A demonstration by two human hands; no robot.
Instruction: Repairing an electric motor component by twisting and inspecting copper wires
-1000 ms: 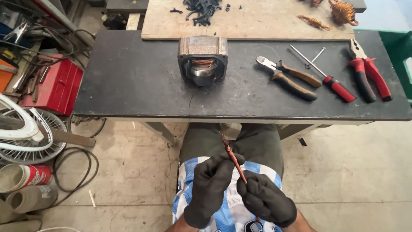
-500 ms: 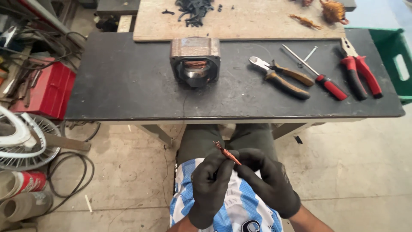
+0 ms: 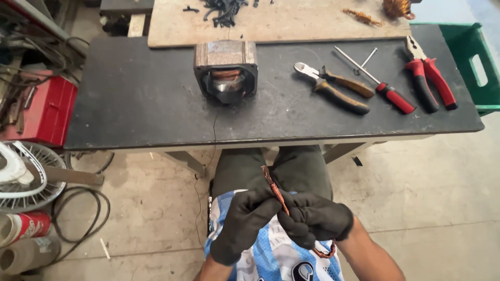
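Hands in black gloves meet over the person's lap, below the near edge of the tabletop (image 3: 130, 104). The left hand (image 3: 245, 221) and the right hand (image 3: 315, 218) are both closed around a twisted bundle of copper wire (image 3: 273, 188), fingertips pinched on it from either side, so that its upper end juts up and to the left between them. A loop of the same copper shows under the right hand, near the wrist.

Compared with a second ago the bundle stands a little shorter above the gloves and the two hands sit closer together, thumbs nearly touching; I judge that the grip has been shifted along the wire, as one does while twisting or straightening it.

Beyond the hands, on the dark tabletop, a metal motor stator (image 3: 225, 70) stands with copper winding visible inside, and a thin dark strand hangs from it over the edge towards the lap. To its right lie side cutters (image 3: 333, 88) with brown handles, a red-handled screwdriver (image 3: 377, 82) and red-handled pliers (image 3: 429, 78). A wooden board (image 3: 291, 23) at the back carries black scraps and bits of copper. A red toolbox (image 3: 44, 112) sits at the left, a green crate (image 3: 476, 65) at the right.
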